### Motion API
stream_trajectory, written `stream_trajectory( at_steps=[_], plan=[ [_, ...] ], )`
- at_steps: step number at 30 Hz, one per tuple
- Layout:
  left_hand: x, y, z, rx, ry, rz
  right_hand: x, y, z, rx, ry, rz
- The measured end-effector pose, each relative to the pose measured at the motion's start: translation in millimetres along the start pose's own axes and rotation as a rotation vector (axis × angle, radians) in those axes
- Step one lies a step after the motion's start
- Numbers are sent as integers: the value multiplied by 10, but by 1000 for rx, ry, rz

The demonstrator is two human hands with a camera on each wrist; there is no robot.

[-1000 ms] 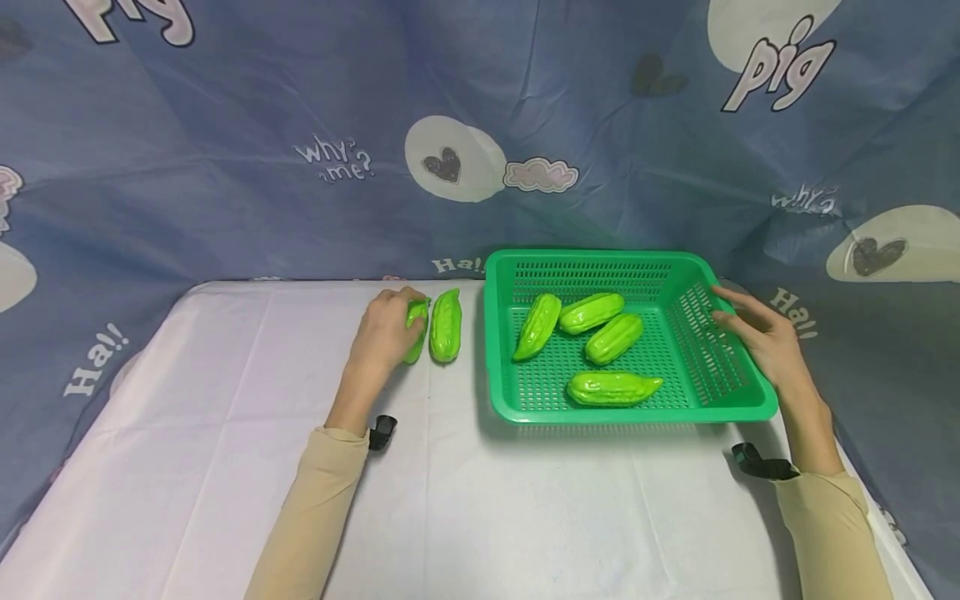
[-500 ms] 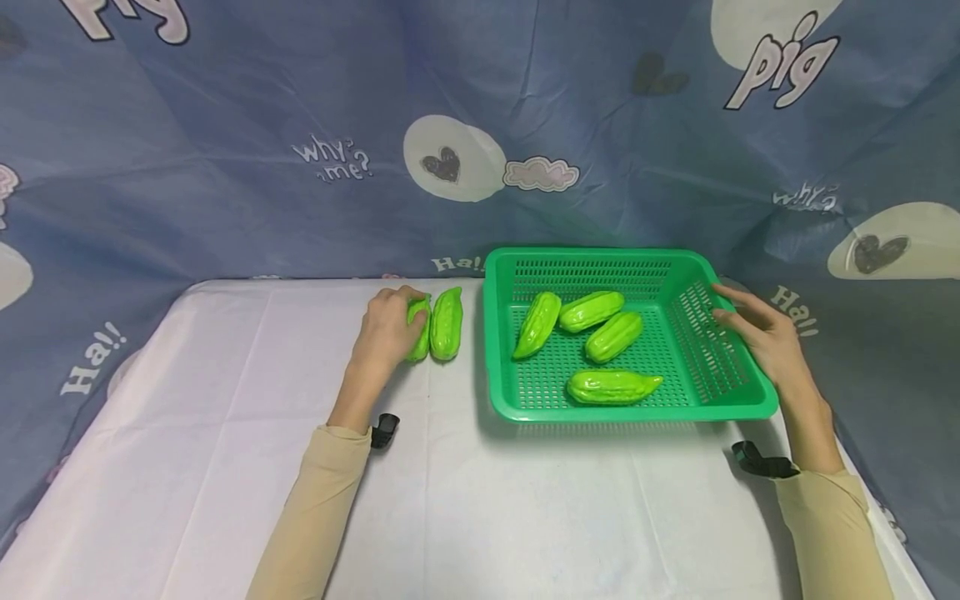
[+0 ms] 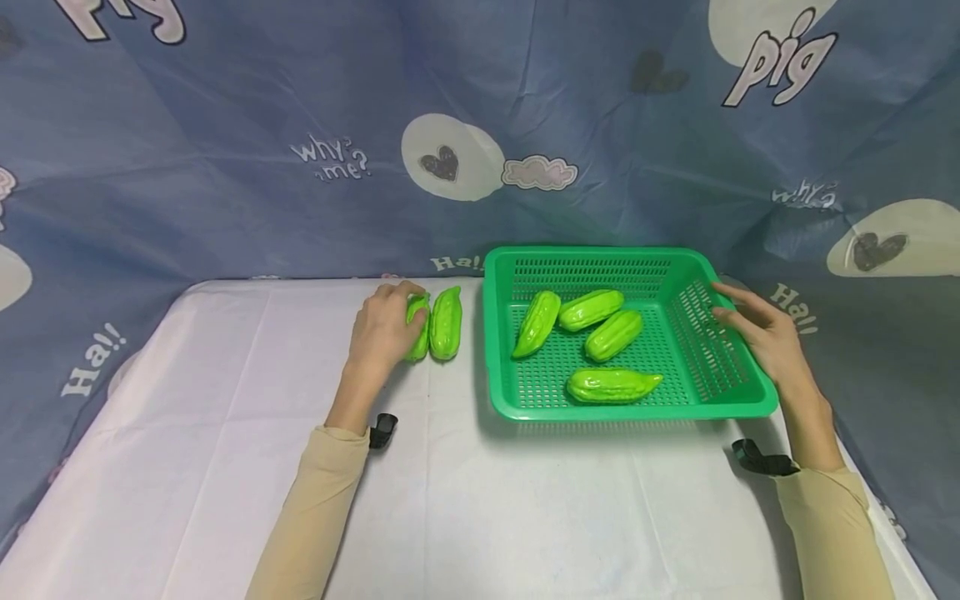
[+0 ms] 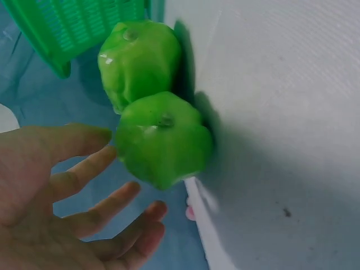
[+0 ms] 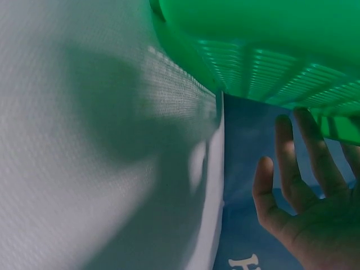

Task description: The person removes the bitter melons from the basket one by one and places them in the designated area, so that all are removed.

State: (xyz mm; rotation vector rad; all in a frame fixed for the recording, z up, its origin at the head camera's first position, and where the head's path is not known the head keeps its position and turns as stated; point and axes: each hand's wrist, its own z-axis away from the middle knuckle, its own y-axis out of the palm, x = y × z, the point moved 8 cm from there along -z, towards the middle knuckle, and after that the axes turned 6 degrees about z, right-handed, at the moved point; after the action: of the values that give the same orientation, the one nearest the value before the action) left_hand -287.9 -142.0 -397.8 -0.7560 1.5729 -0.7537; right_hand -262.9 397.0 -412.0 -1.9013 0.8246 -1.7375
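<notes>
My left hand (image 3: 381,329) is at the left side of a green bitter melon (image 3: 417,327), partly covering it in the head view. The left wrist view shows this nearer melon (image 4: 163,140) with fingers spread loosely beside it and fingertips at its side. A second bitter melon (image 3: 446,323) lies parallel to it, close on the right. My right hand (image 3: 772,342) holds the right rim of a green plastic basket (image 3: 626,412), thumb and a finger over the edge. Beneath that rim (image 5: 270,73), the other fingers hang outside in the right wrist view.
Inside the basket lie several more bitter melons, one (image 3: 613,386) near the front wall. A white cloth (image 3: 525,517) covers the table. A blue printed curtain (image 3: 300,217) hangs behind and at both sides.
The bitter melon by my left hand has shifted slightly right, closing the gap to its neighbour. My right hand and the basket have stayed in place.
</notes>
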Motion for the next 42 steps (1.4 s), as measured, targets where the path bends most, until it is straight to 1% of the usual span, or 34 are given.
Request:
stream_trajectory(
  at_steps=[3, 6, 10, 14, 18, 21, 23, 27, 30, 32, 34, 37, 38, 40, 42],
  plan=[
    [-88, -42, 0, -33, 28, -4, 5, -8, -8, -4, 5, -4],
    [-213, -73, 12, -51, 51, -21, 10, -14, -8, -9, 5, -9],
    [-371, -95, 50, -65, 75, -40, 17, -19, -4, -9, 5, -9],
    [-521, -115, 91, -107, 121, -32, 12, -23, -5, -6, 24, -8],
    [-714, -128, 140, -168, 199, -19, 2, -30, -8, -4, 40, -16],
    [-913, -106, 194, -199, 286, -21, 14, -35, -15, -7, 26, -15],
    [-1060, -60, 237, -198, 354, -24, 22, -38, -17, -8, 9, -9],
    [-1356, 97, 349, -148, 498, -54, 31, -45, -15, -10, -15, 0],
    [-1561, 254, 467, -91, 595, -81, 29, -49, 3, -3, -13, 11],
    [-1680, 364, 560, -33, 640, -86, 30, -46, 18, 2, -11, 18],
    [-1776, 470, 648, 38, 656, -82, 31, -32, 29, 10, -9, 26],
    [-1881, 620, 749, 153, 647, -99, 33, -13, 20, 10, -7, 30],
    [-1910, 665, 771, 181, 644, -119, 31, -9, 14, 8, -7, 32],
    [-1963, 751, 796, 219, 644, -158, 25, -3, 4, 6, -5, 30],
    [-2016, 826, 801, 233, 659, -202, 19, -9, 2, 0, -8, 24]
  ],
)
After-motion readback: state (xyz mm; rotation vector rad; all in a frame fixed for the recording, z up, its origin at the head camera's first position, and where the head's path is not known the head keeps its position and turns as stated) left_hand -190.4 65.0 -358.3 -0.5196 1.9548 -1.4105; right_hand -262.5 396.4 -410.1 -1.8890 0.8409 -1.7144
